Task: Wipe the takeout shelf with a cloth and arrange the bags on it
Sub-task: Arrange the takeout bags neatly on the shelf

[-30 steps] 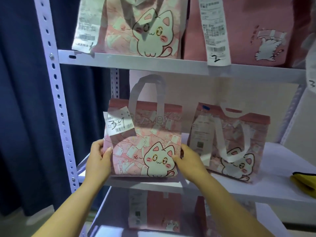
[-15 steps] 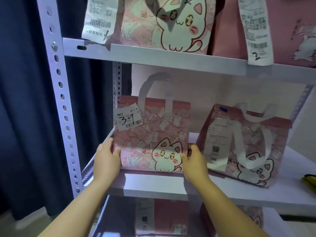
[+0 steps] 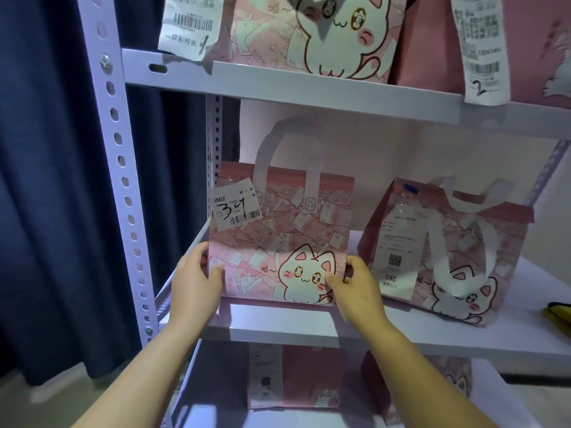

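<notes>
Both hands hold the pink cat bag point(image 3: 287, 230) by its lower corners: the left hand point(image 3: 196, 282) wraps the left edge, thumb on the front, and the right hand point(image 3: 360, 291) grips the right edge likewise. It stands upright at the left end of the middle shelf point(image 3: 309, 322), its label point(image 3: 236, 203) marked 34. A second bag point(image 3: 463, 257) leans apart to its right, and a yellow cloth point(image 3: 559, 313) lies at the far right.
</notes>
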The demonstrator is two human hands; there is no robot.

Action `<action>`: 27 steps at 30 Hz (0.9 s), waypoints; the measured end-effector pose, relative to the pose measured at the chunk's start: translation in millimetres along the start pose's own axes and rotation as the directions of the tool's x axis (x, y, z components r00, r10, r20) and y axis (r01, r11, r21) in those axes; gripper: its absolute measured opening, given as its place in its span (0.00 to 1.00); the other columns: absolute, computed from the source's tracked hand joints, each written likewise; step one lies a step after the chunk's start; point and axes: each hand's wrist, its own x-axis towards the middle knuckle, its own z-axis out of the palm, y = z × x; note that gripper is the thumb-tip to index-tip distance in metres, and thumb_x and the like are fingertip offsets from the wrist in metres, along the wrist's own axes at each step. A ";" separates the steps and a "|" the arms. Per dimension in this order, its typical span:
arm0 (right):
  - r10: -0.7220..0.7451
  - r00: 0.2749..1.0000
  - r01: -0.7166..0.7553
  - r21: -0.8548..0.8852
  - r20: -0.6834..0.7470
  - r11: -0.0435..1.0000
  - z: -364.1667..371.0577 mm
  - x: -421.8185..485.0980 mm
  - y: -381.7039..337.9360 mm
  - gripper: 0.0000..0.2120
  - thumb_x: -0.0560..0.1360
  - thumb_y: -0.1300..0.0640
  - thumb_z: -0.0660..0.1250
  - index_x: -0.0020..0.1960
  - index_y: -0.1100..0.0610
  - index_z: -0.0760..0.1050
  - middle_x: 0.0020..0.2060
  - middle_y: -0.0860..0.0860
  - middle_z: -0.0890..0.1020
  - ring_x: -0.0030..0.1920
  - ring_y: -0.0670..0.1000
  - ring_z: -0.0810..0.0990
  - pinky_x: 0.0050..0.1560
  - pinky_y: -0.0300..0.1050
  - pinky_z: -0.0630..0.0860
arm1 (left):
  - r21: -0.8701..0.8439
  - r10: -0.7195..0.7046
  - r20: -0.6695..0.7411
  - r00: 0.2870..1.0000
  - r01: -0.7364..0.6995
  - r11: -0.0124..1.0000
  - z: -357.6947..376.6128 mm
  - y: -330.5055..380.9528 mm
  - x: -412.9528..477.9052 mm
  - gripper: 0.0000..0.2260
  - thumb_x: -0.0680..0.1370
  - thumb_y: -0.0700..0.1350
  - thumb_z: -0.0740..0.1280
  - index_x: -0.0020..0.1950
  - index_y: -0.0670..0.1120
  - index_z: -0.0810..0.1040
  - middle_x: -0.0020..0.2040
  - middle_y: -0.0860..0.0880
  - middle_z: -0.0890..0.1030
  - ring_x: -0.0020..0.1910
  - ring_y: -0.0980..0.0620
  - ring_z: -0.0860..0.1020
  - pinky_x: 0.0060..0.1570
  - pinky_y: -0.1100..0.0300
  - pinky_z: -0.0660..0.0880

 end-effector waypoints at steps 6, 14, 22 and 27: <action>-0.020 1.000 0.019 0.024 0.013 1.000 -4.9 -3.0 -2.8 0.13 0.74 0.61 0.67 0.50 0.45 0.70 0.43 0.38 0.77 0.47 0.46 0.80 0.46 0.47 0.81 | -0.014 -0.003 0.012 1.000 0.003 1.000 -6.8 3.3 -6.4 0.17 0.75 0.42 0.66 0.63 0.53 0.72 0.55 0.51 0.75 0.46 0.62 0.74 0.43 0.64 0.68; -0.141 0.985 0.130 -0.112 -0.101 0.985 -36.6 -2.9 -3.0 0.14 0.75 0.55 0.67 0.60 0.52 0.73 0.54 0.46 0.77 0.51 0.46 0.77 0.50 0.38 0.72 | -0.016 0.061 -0.079 0.995 -0.063 0.998 -9.6 24.6 -17.5 0.13 0.74 0.42 0.67 0.59 0.49 0.74 0.55 0.53 0.70 0.49 0.56 0.73 0.50 0.64 0.67; -0.254 0.943 0.246 -0.062 -0.214 0.967 -103.8 -5.4 21.8 0.03 0.75 0.55 0.68 0.47 0.47 0.76 0.43 0.42 0.80 0.43 0.36 0.77 0.37 0.25 0.72 | -0.161 0.263 0.051 0.964 -0.251 0.954 43.0 94.5 -47.5 0.10 0.74 0.45 0.69 0.46 0.60 0.74 0.45 0.59 0.79 0.44 0.68 0.76 0.37 0.74 0.71; -0.224 0.933 0.207 -0.090 -0.281 0.974 -159.9 8.5 50.3 0.03 0.75 0.56 0.67 0.46 0.48 0.77 0.41 0.42 0.80 0.42 0.38 0.77 0.38 0.24 0.70 | -0.239 0.330 0.146 0.933 -0.290 0.927 104.4 132.8 -69.6 0.10 0.74 0.43 0.70 0.46 0.58 0.76 0.44 0.58 0.81 0.41 0.63 0.78 0.37 0.74 0.72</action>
